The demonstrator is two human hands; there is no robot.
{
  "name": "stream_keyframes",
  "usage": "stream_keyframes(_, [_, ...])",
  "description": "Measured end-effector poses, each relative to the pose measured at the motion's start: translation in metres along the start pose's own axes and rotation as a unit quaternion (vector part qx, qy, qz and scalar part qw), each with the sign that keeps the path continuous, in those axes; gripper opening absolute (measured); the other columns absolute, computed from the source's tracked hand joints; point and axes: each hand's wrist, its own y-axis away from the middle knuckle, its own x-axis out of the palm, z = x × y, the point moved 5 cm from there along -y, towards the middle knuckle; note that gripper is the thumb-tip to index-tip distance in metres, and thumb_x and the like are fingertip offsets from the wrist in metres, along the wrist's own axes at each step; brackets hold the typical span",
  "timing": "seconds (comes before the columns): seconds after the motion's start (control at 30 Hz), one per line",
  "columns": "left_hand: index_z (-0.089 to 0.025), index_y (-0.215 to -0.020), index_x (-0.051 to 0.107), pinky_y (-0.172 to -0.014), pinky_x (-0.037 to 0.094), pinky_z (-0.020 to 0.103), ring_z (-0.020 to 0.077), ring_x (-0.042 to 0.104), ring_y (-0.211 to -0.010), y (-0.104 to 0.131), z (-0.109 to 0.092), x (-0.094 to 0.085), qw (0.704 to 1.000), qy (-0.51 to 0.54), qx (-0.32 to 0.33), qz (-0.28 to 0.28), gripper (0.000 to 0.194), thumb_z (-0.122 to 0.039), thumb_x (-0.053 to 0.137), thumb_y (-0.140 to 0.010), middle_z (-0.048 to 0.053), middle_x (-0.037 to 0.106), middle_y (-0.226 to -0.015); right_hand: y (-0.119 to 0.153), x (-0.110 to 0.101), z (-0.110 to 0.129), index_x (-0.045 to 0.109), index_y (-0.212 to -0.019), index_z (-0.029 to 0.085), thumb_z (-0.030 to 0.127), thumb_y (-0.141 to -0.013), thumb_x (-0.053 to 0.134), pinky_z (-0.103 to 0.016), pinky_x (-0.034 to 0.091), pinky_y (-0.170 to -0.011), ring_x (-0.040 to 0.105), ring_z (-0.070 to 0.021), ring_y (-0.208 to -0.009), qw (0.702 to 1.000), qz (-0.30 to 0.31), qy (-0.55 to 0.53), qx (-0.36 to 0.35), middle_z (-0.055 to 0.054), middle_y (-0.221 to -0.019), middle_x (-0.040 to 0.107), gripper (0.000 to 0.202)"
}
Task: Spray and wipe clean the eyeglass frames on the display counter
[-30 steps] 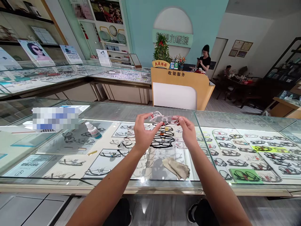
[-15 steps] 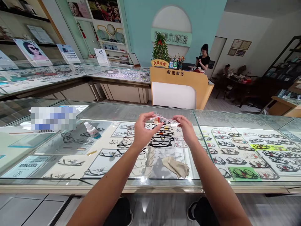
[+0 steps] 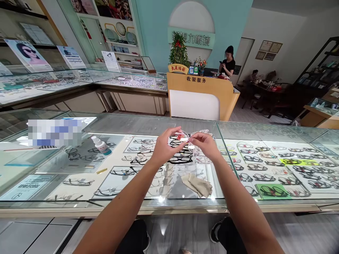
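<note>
A pair of clear, pinkish eyeglasses (image 3: pixel 199 133) is held up above the glass display counter (image 3: pixel 127 123). My left hand (image 3: pixel 167 144) grips one side of it, thumb and fingers curved round a lens rim. With pinched fingers, my right hand (image 3: pixel 205 144) holds the frame near its middle; part of the frame shows beyond those fingers. Under the hands, black eyeglasses (image 3: pixel 180 159) lie in a column inside the case. Nearer to me a beige cloth (image 3: pixel 197 185) lies crumpled on the glass.
A spray bottle (image 3: pixel 102 145) stands on the counter at left, near papers with a blurred patch (image 3: pixel 54 132). More frames (image 3: pixel 274 190) fill the case at right. Beyond is a wooden cashier desk (image 3: pixel 227 102) with a person (image 3: pixel 228 63) behind it, holding a phone.
My right hand has moved left along the eyeglasses, from their far side to near the middle, close to my left fingertips. The eyeglasses have turned in my hands. The view has shifted slightly.
</note>
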Motion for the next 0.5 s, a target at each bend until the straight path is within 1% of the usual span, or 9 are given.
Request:
stream_keyframes(0.07, [-0.027, -0.141, 0.06, -0.106, 0.057, 0.043, 0.0251, 0.07, -0.118, 0.0, -0.001, 0.001, 1.0, -0.018, 0.003, 0.001, 0.058, -0.04, 0.08, -0.088, 0.007, 0.072, -0.13, -0.001, 0.001, -0.001, 0.076, -0.078, 0.024, 0.049, -0.078, 0.085, -0.034, 0.054, -0.078, 0.069, -0.0191, -0.079, 1.0, -0.012, 0.003, -0.005, -0.002, -0.081, 0.077, 0.027])
stream_keyframes(0.13, [-0.026, -0.142, 0.058, -0.107, 0.055, 0.043, 0.0263, 0.066, -0.123, 0.001, -0.004, -0.001, 0.998, -0.047, 0.018, -0.035, 0.062, -0.039, 0.081, -0.086, 0.01, 0.067, -0.136, -0.001, 0.0, -0.001, 0.076, -0.078, 0.023, 0.051, -0.078, 0.083, -0.034, 0.054, -0.078, 0.07, -0.0197, -0.079, 0.999, -0.041, 0.016, -0.011, -0.003, -0.081, 0.078, 0.029])
stream_keyframes(0.17, [-0.025, -0.138, 0.061, -0.105, 0.055, 0.043, 0.0259, 0.066, -0.12, 0.001, -0.007, -0.003, 0.995, -0.062, 0.025, -0.068, 0.058, -0.038, 0.081, -0.086, 0.01, 0.066, -0.133, -0.001, -0.002, -0.001, 0.076, -0.079, 0.023, 0.051, -0.079, 0.082, -0.034, 0.055, -0.078, 0.07, -0.0202, -0.08, 0.998, -0.062, 0.028, -0.018, -0.003, -0.082, 0.079, 0.029])
stream_keyframes(0.23, [-0.024, -0.119, 0.072, -0.094, 0.056, 0.038, 0.0216, 0.066, -0.101, 0.004, -0.009, -0.003, 0.99, -0.072, 0.024, -0.115, 0.033, -0.037, 0.077, -0.089, 0.007, 0.068, -0.112, 0.001, -0.003, 0.001, 0.076, -0.081, 0.023, 0.05, -0.082, 0.08, -0.035, 0.055, -0.081, 0.071, -0.0212, -0.082, 0.991, -0.108, 0.063, -0.041, -0.004, -0.085, 0.079, 0.028])
stream_keyframes(0.27, [-0.023, -0.107, 0.075, -0.086, 0.055, 0.035, 0.0186, 0.064, -0.088, 0.005, -0.008, 0.0, 0.991, -0.061, 0.012, -0.115, 0.02, -0.036, 0.074, -0.092, 0.004, 0.067, -0.097, 0.003, -0.003, 0.002, 0.076, -0.082, 0.023, 0.049, -0.084, 0.078, -0.036, 0.056, -0.082, 0.072, -0.0217, -0.083, 0.986, -0.129, 0.086, -0.058, -0.005, -0.086, 0.08, 0.027])
stream_keyframes(0.3, [-0.023, -0.098, 0.077, -0.077, 0.053, 0.032, 0.0163, 0.059, -0.078, 0.006, -0.006, 0.004, 0.994, -0.04, -0.008, -0.101, 0.015, -0.037, 0.071, -0.095, 0.002, 0.063, -0.084, 0.005, -0.002, 0.004, 0.076, -0.084, 0.023, 0.048, -0.086, 0.076, -0.036, 0.056, -0.084, 0.072, -0.0222, -0.084, 0.98, -0.145, 0.111, -0.077, -0.005, -0.087, 0.08, 0.025])
stream_keyframes(0.37, [-0.024, -0.093, 0.08, -0.067, 0.049, 0.03, 0.0145, 0.054, -0.067, 0.009, 0.001, 0.016, 0.996, 0.022, -0.065, -0.053, 0.022, -0.041, 0.068, -0.097, 0.0, 0.061, -0.072, 0.009, 0.003, 0.007, 0.077, -0.086, 0.024, 0.045, -0.09, 0.073, -0.038, 0.056, -0.088, 0.073, -0.0234, -0.087, 0.966, -0.167, 0.163, -0.115, -0.005, -0.091, 0.081, 0.022])
stream_keyframes(0.43, [-0.024, -0.099, 0.082, -0.067, 0.049, 0.03, 0.0153, 0.058, -0.069, 0.012, 0.009, 0.027, 0.987, 0.093, -0.126, -0.027, 0.027, -0.048, 0.07, -0.094, 0.001, 0.069, -0.077, 0.013, 0.011, 0.009, 0.077, -0.09, 0.025, 0.042, -0.093, 0.07, -0.04, 0.055, -0.093, 0.075, -0.0253, -0.095, 0.95, -0.174, 0.21, -0.149, -0.006, -0.099, 0.082, 0.018])
stream_keyframes(0.5, [-0.023, -0.101, 0.083, -0.072, 0.053, 0.032, 0.0179, 0.064, -0.076, 0.014, 0.016, 0.034, 0.973, 0.153, -0.17, -0.022, 0.033, -0.053, 0.073, -0.091, 0.003, 0.076, -0.086, 0.015, 0.017, 0.009, 0.077, -0.095, 0.026, 0.04, -0.095, 0.067, -0.043, 0.054, -0.099, 0.074, -0.0273, -0.105, 0.938, -0.171, 0.246, -0.176, -0.008, -0.106, 0.082, 0.017])
